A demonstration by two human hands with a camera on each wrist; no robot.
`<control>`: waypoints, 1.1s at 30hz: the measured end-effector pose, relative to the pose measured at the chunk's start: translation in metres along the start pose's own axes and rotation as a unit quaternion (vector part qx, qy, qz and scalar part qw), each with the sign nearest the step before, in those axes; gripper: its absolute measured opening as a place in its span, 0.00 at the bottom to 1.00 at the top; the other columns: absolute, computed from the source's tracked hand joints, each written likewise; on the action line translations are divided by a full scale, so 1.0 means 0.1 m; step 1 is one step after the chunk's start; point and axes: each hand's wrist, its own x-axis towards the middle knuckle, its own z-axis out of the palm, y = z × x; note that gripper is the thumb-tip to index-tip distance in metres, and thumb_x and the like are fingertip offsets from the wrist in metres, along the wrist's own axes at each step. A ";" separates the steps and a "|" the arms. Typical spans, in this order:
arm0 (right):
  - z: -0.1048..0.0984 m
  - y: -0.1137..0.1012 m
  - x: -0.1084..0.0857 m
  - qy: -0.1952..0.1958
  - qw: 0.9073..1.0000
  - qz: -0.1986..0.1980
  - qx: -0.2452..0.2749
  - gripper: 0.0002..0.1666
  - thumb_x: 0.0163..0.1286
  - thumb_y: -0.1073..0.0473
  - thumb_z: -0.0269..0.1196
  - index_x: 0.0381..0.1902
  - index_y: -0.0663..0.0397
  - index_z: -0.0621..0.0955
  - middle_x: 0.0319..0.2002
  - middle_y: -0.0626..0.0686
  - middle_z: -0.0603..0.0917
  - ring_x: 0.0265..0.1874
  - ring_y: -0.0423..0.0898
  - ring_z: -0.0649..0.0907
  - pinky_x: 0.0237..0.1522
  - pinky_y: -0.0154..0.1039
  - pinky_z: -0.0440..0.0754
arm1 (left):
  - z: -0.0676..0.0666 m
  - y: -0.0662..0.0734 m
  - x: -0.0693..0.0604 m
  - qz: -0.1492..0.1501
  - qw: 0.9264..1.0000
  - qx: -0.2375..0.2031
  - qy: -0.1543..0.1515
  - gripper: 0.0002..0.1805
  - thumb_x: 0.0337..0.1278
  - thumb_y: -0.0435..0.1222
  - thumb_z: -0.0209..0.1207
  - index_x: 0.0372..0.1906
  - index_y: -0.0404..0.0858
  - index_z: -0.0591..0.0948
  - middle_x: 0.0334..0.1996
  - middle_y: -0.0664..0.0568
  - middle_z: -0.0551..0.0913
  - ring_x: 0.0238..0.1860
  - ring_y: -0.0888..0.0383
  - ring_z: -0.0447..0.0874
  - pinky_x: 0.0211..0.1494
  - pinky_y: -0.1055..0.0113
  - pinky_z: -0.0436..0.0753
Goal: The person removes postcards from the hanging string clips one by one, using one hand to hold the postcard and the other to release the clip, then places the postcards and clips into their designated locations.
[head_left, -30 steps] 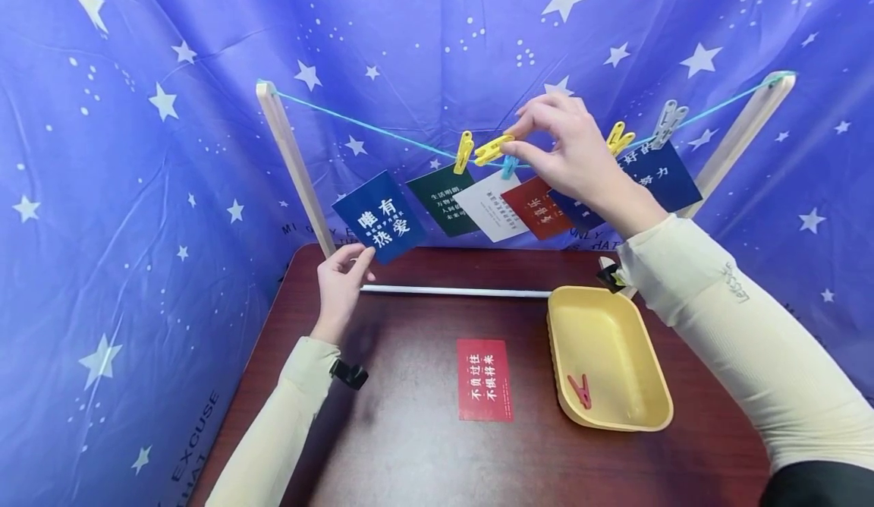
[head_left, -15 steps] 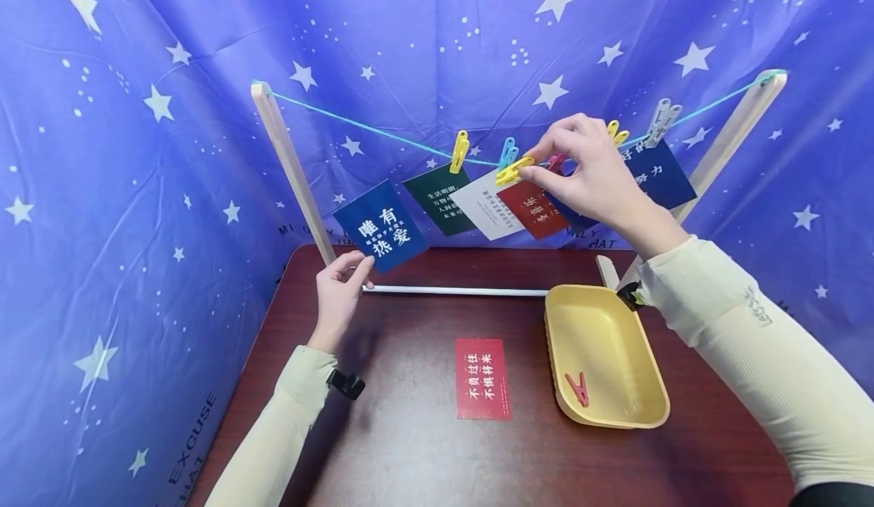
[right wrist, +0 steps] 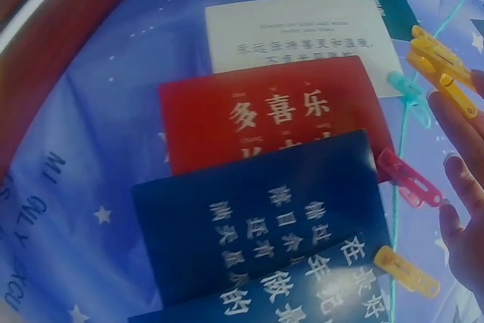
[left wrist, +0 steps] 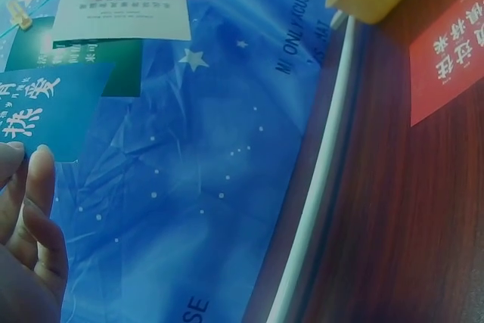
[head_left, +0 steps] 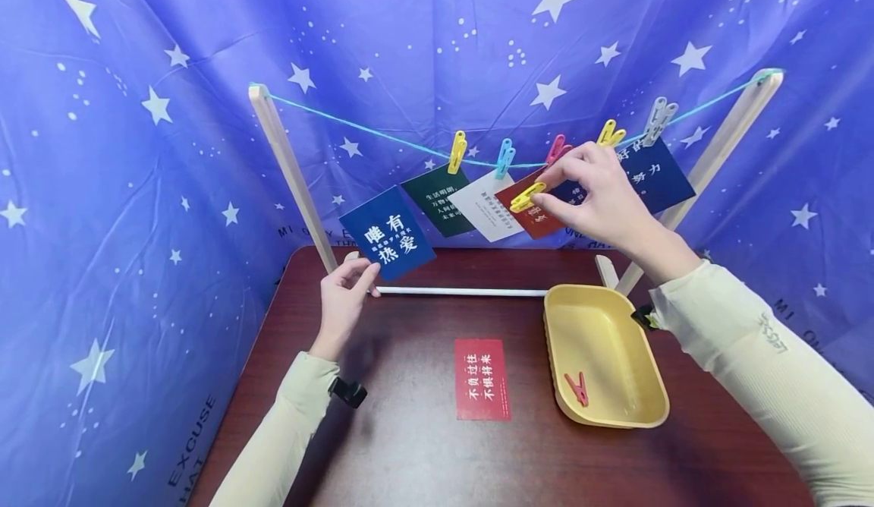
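A blue card [head_left: 388, 232] is pinched at its lower edge by the left hand [head_left: 341, 302], left of the hanging cards. The right hand [head_left: 604, 203] pinches a yellow clothespin [head_left: 528, 197] between thumb and fingers, in front of the hanging red card [head_left: 539, 226]. On the sagging teal string [head_left: 369, 129] hang a green card [head_left: 440, 202] by a yellow clip [head_left: 457, 152], a white card [head_left: 486, 207] by a blue clip [head_left: 504, 158], the red card by a pink clip, and blue cards at the right. The right wrist view shows the hanging cards overlapping.
Wooden posts [head_left: 290, 177] hold the string at both ends, with a white rod [head_left: 464, 291] low between them. A red card [head_left: 482, 379] lies on the dark table [head_left: 410, 431]. Right of it, a yellow tray [head_left: 614, 355] holds a red clothespin [head_left: 576, 388]. A starry curtain hangs behind.
My right hand has moved down and to the right with the yellow clothespin, away from the string. The left hand and its blue card have shifted slightly down and right.
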 end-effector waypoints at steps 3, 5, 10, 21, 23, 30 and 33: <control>-0.01 0.03 -0.07 -0.006 1.000 0.007 -0.004 0.11 0.60 0.66 0.75 0.40 0.60 0.87 0.39 0.58 0.84 0.46 0.53 0.74 0.52 0.53 0.66 | 0.02 0.01 -0.03 -0.010 1.000 0.012 -0.004 0.08 0.66 0.24 0.65 0.42 0.19 0.83 0.20 0.61 0.84 0.17 0.64 0.81 0.19 0.76 0.68; -0.01 0.05 -0.12 -0.014 1.000 0.010 -0.008 0.11 0.60 0.66 0.75 0.40 0.60 0.86 0.38 0.57 0.85 0.44 0.51 0.76 0.49 0.50 0.68 | 0.03 0.02 -0.05 -0.021 1.000 0.018 -0.006 0.08 0.66 0.25 0.65 0.43 0.20 0.83 0.20 0.61 0.84 0.17 0.65 0.80 0.19 0.76 0.68; -0.01 0.07 -0.23 -0.025 1.000 0.004 -0.018 0.11 0.61 0.66 0.75 0.41 0.59 0.86 0.37 0.56 0.85 0.40 0.51 0.78 0.41 0.46 0.71 | 0.05 0.03 -0.10 -0.047 0.999 0.017 -0.004 0.08 0.67 0.24 0.64 0.44 0.20 0.84 0.22 0.56 0.84 0.17 0.64 0.79 0.20 0.76 0.69; 0.00 0.11 -0.36 -0.030 0.999 -0.005 -0.020 0.13 0.59 0.66 0.76 0.42 0.56 0.86 0.37 0.53 0.85 0.38 0.48 0.76 0.40 0.43 0.71 | 0.13 0.10 -0.22 -0.053 0.998 0.031 -0.020 0.08 0.65 0.23 0.65 0.44 0.20 0.84 0.20 0.65 0.84 0.17 0.63 0.79 0.20 0.76 0.69; 0.00 0.13 -0.38 -0.033 0.999 -0.006 -0.019 0.14 0.59 0.66 0.76 0.43 0.56 0.87 0.37 0.54 0.85 0.38 0.46 0.76 0.39 0.43 0.71 | 0.14 0.05 -0.23 -0.051 0.998 0.030 -0.021 0.07 0.64 0.22 0.65 0.43 0.19 0.84 0.21 0.65 0.84 0.16 0.63 0.78 0.20 0.76 0.69; 0.01 0.16 -0.47 -0.034 0.999 -0.007 -0.028 0.16 0.57 0.66 0.77 0.44 0.55 0.87 0.35 0.53 0.86 0.38 0.39 0.73 0.38 0.39 0.70 | 0.17 0.00 -0.28 -0.026 0.999 0.019 -0.038 0.06 0.64 0.23 0.66 0.42 0.21 0.85 0.21 0.63 0.84 0.16 0.64 0.76 0.20 0.76 0.70; 0.01 0.17 -0.50 -0.034 0.999 -0.003 -0.030 0.16 0.56 0.66 0.77 0.44 0.56 0.87 0.35 0.53 0.85 0.37 0.38 0.72 0.36 0.39 0.71 | 0.17 0.00 -0.30 -0.026 0.999 0.018 -0.041 0.07 0.64 0.23 0.65 0.42 0.20 0.84 0.21 0.65 0.84 0.15 0.66 0.75 0.20 0.76 0.71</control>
